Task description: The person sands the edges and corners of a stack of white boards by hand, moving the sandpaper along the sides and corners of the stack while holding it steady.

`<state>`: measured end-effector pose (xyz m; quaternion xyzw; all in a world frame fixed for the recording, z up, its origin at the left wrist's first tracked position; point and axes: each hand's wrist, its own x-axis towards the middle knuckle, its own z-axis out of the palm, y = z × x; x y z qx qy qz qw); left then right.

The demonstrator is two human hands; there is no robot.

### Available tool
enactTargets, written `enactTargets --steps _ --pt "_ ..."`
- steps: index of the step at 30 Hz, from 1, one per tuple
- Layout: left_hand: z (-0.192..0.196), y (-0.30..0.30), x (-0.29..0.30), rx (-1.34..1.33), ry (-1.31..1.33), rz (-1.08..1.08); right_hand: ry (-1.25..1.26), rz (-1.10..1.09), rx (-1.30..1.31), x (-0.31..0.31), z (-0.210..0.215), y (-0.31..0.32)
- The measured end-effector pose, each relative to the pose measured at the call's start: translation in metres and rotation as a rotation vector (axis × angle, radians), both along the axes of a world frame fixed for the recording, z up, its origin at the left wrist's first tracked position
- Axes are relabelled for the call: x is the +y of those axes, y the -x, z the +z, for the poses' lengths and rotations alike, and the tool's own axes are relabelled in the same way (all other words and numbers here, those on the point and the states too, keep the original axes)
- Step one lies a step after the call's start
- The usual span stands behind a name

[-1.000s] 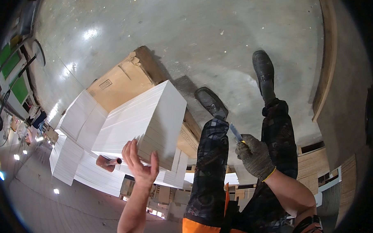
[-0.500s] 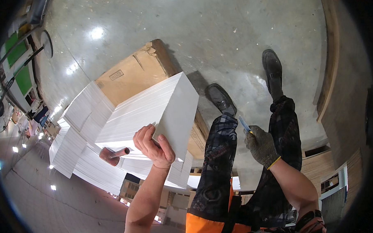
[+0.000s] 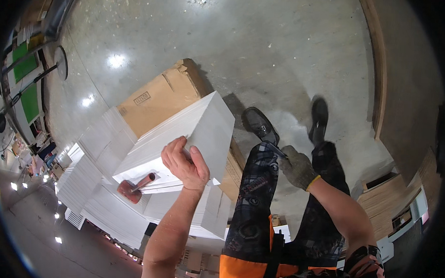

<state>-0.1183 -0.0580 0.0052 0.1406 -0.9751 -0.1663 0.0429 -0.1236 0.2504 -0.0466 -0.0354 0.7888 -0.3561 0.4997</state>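
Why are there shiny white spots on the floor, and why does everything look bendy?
Head view: the polished grey concrete floor mirrors ceiling lamps as glare spots; the fisheye lens curves the stack of white panels under the bare left hand and darkens the rim; the gloved right hand looks slightly soft.

A single head-worn fisheye view looks steeply down from above the hands, close to them, facing the concrete floor (image 3: 265,47) beyond. The left hand (image 3: 185,162) sits near centre, the right hand (image 3: 296,167) just beside it; edges bend toward the rim.
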Motion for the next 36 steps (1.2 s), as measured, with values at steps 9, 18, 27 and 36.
enactTargets --steps 9,18,27,36 --pt "-0.002 -0.004 -0.001 -0.050 0.095 0.027 0.193 -0.347 0.288 -0.042 -0.093 -0.039" --pt "-0.009 -0.019 -0.002 -0.042 -0.062 0.153 0.244 -0.546 0.156 -0.085 -0.166 -0.065" --pt "-0.002 -0.010 0.015 -0.071 -0.325 0.305 0.415 -0.470 0.324 -0.134 -0.236 -0.086" --pt "-0.010 -0.009 0.017 0.012 -0.155 0.179 0.393 -0.500 0.547 -0.160 -0.270 -0.128"
